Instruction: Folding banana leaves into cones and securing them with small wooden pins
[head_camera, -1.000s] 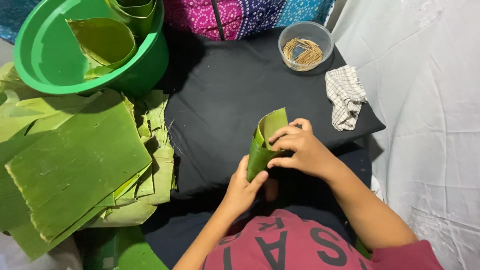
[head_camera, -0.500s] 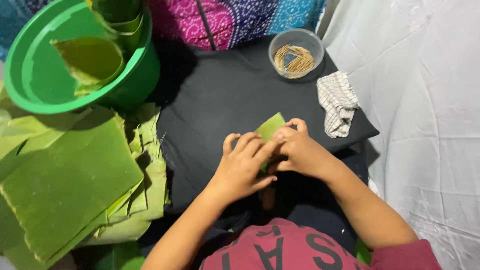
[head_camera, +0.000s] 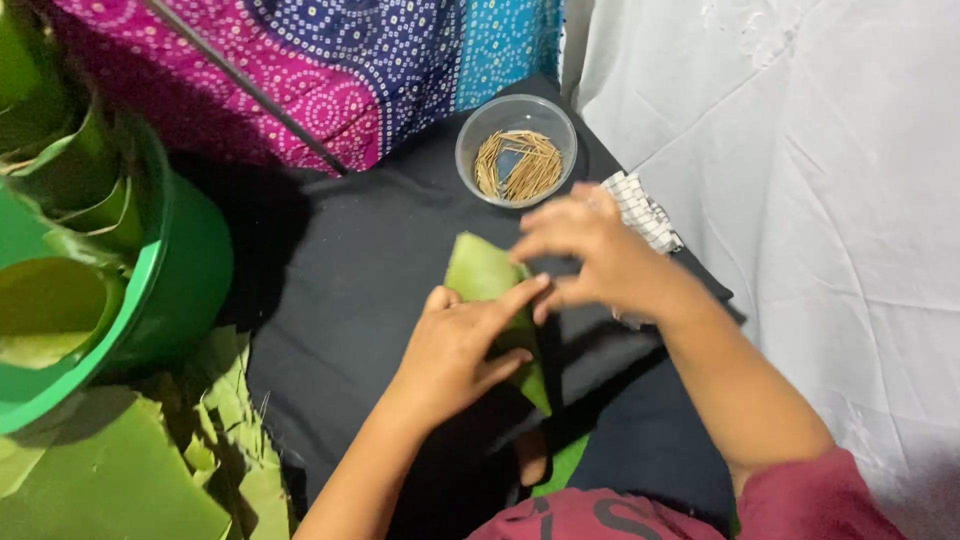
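A folded green banana leaf piece (head_camera: 482, 275) lies on the black cloth (head_camera: 350, 270) in front of me. My left hand (head_camera: 458, 345) presses down on it, index finger stretched across the leaf. My right hand (head_camera: 585, 250) hovers over the leaf's right edge, fingers spread and slightly blurred, just below a clear bowl of thin wooden sticks (head_camera: 515, 150). I cannot tell whether the right hand touches the leaf. Part of the leaf is hidden under my left hand.
A green plastic basin (head_camera: 170, 290) with rolled leaves stands at the left. Cut leaf sheets (head_camera: 120, 470) are stacked at the lower left. A checked white rag (head_camera: 645, 215) lies behind my right hand. Patterned pink and blue fabric (head_camera: 330, 70) hangs at the back, white cloth (head_camera: 800, 180) at the right.
The leaf went from upright between both hands to lying flat under my left hand. My right hand has lifted off toward the bowl of sticks. The camera tilted toward the back.
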